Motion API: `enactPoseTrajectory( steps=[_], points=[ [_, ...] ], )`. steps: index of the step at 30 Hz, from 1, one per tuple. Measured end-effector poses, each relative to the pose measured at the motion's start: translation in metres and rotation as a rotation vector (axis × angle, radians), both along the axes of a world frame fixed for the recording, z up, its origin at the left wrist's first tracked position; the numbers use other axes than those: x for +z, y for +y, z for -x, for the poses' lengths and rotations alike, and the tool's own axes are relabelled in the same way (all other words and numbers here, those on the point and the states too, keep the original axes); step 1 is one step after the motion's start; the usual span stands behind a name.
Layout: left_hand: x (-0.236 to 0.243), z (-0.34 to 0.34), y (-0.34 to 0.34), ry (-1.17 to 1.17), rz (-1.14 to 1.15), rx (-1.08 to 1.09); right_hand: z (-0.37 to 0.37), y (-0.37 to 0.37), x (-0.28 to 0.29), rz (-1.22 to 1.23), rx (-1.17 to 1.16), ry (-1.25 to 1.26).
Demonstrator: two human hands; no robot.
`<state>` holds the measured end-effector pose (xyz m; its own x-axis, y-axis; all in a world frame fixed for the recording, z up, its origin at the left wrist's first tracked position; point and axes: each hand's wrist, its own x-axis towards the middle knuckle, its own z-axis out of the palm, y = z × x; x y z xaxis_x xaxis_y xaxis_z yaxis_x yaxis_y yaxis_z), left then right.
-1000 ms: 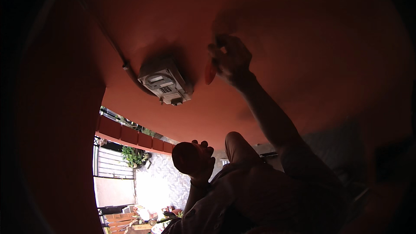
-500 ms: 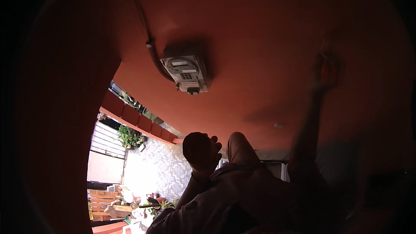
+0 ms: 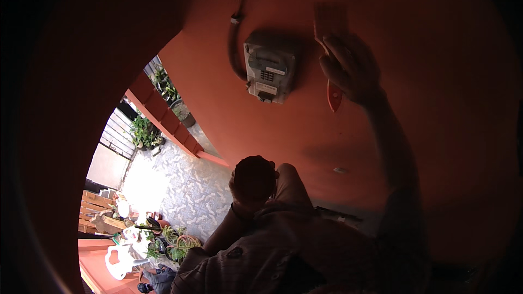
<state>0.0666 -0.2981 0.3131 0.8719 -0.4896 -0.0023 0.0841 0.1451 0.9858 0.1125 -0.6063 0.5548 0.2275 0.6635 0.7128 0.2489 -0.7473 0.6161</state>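
My raised right hand is closed around a paintbrush with a red handle, its wide bristle end pointing up at the reddish-orange wall. Motion blurs the bristles, and whether they touch the wall is hard to tell. Lower down, in front of my body, my left hand grips a dark round container. Its contents are lost in shadow. A grey meter box with a keypad is fixed to the wall, left of the brush.
A conduit runs up the wall beside the meter box. At left, a low red ledge borders a patterned tile floor. Potted plants, a white plastic chair and a person's legs are at lower left.
My right hand has swung left across the wall with the paintbrush, closer to the meter box. The view has shifted, showing more of the floor. My left hand still holds the container.
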Motion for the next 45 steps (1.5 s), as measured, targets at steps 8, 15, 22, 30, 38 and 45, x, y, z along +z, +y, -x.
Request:
enactPoseTrajectory(
  steps=[8,15,22,30,38,45],
  points=[
    [-0.008,-0.012,0.014,-0.076,-0.051,0.129,0.0,-0.019,-0.032,0.047,-0.13,0.325],
    [-0.029,-0.02,0.02,0.777,1.263,-0.495,0.037,-0.01,-0.06,-1.083,0.397,0.712],
    [-0.025,-0.015,0.003,0.737,1.168,-0.581,-0.04,-0.001,-0.018,-1.196,0.615,0.024],
    [-0.015,-0.013,0.009,0.876,1.278,-0.568,0.077,-0.096,-0.026,-1.104,-0.298,-0.424],
    [-0.028,-0.02,0.029,0.771,1.249,-0.521,0.043,-0.054,0.007,-0.48,-0.435,-0.69],
    [-0.019,-0.011,0.023,0.761,1.246,-0.583,-0.071,0.074,0.033,-0.598,0.145,-0.248]
  ],
)
